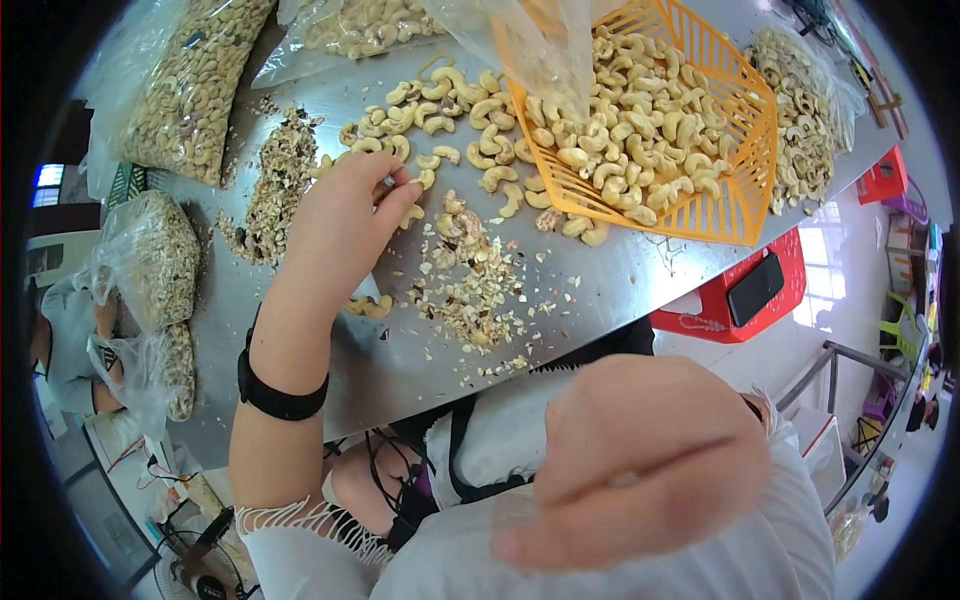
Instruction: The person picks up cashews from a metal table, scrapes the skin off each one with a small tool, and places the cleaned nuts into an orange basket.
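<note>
My left hand, with a black band on the wrist, reaches over the metal table beside a loose row of cashew nuts. Its fingers are pinched together, and a small shiny bit shows between them; I cannot make out what it is. Close to the camera, my right hand is raised in front of my body, blurred, with its fingers curled closed. A tiny pale bit shows in its fold, too blurred to name. Between the hands lies a heap of broken cashew pieces and skins.
An orange plastic basket of whole cashews stands at the back right. Clear bags of nuts lie back left, with bagged crumbs at the left edge. A darker crumb pile sits nearby. A phone rests on a red stool.
</note>
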Motion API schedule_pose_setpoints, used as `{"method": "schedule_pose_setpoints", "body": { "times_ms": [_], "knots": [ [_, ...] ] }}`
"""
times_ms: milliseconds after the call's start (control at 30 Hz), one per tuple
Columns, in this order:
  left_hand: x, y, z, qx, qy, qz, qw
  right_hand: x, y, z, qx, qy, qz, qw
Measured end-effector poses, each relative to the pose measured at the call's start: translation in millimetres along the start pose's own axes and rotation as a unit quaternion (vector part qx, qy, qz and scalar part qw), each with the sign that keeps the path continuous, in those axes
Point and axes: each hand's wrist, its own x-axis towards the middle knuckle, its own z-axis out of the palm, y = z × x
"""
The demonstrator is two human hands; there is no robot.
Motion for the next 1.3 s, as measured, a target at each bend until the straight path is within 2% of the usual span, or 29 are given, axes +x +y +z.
{"method": "schedule_pose_setpoints", "body": {
  "times_ms": [33, 67, 133, 167, 233, 367, 433, 567, 667, 733, 767, 833, 867, 933, 967, 1033, 1067, 1133, 1167, 1233, 1300],
  "knots": [
    [0, -1, -1, 0.0, -0.001, -0.004, 1.0, -1, 7, -6, -0.01, -0.047, -0.001, 0.999],
    [0, -1, -2, 0.0, 0.001, -0.004, 1.0, -3, 8, -6, -0.011, -0.048, -0.002, 0.999],
    [1, 0, -3, -0.034, 0.006, -0.005, 0.999, -5, 9, -5, -0.084, -0.035, 0.071, 0.993],
    [2, 0, -3, -0.035, 0.007, -0.006, 0.999, -5, 9, -3, -0.084, -0.037, 0.071, 0.993],
    [6, 3, -2, 0.0, 0.061, 0.053, 0.997, -4, 9, -1, -0.108, -0.008, 0.145, 0.983],
    [14, 10, 11, 0.031, 0.056, 0.075, 0.995, -5, 15, 2, -0.103, -0.007, 0.181, 0.978],
    [17, 8, 17, 0.096, 0.052, 0.096, 0.989, -7, 18, 3, -0.127, -0.001, 0.196, 0.972],
    [24, -2, 21, 0.092, 0.051, 0.085, 0.991, -14, 26, 4, -0.132, 0.013, 0.222, 0.966],
    [21, -8, 16, 0.066, 0.091, 0.12, 0.986, -18, 32, 5, -0.103, 0.028, 0.265, 0.958],
    [18, -3, 4, -0.083, 0.05, -0.007, 0.995, -18, 38, 6, 0.039, 0.087, 0.378, 0.921],
    [15, 3, -2, -0.082, 0.048, -0.007, 0.995, -20, 44, 4, 0.041, 0.087, 0.378, 0.921],
    [3, 19, -15, -0.159, 0.029, -0.119, 0.98, -23, 56, 0, 0.223, 0.121, 0.46, 0.851],
    [-8, 30, -19, -0.157, 0.027, -0.12, 0.98, -21, 57, 0, 0.225, 0.123, 0.46, 0.85],
    [-32, 53, -20, -0.223, -0.071, -0.088, 0.968, -16, 59, 2, 0.434, 0.222, 0.506, 0.712],
    [-36, 55, -16, -0.223, -0.073, -0.089, 0.968, -17, 61, 3, 0.435, 0.223, 0.507, 0.71],
    [-42, 52, -4, -0.242, -0.055, 0.071, 0.966, -21, 67, 4, 0.54, 0.214, 0.502, 0.641],
    [-39, 45, -3, -0.242, -0.056, 0.069, 0.966, -23, 70, 4, 0.541, 0.214, 0.503, 0.639],
    [-22, 25, -3, -0.086, 0.079, 0.032, 0.993, -28, 74, 3, 0.583, 0.181, 0.5, 0.614],
    [-18, 16, -1, -0.085, 0.079, 0.03, 0.993, -29, 72, 3, 0.584, 0.18, 0.501, 0.613],
    [-12, 2, 0, 0.049, 0.07, 0.034, 0.996, -28, 70, 2, 0.57, 0.183, 0.508, 0.619],
    [-10, -3, 3, 0.084, 0.068, 0.043, 0.993, -29, 69, 0, 0.565, 0.181, 0.502, 0.629]
  ]
}}
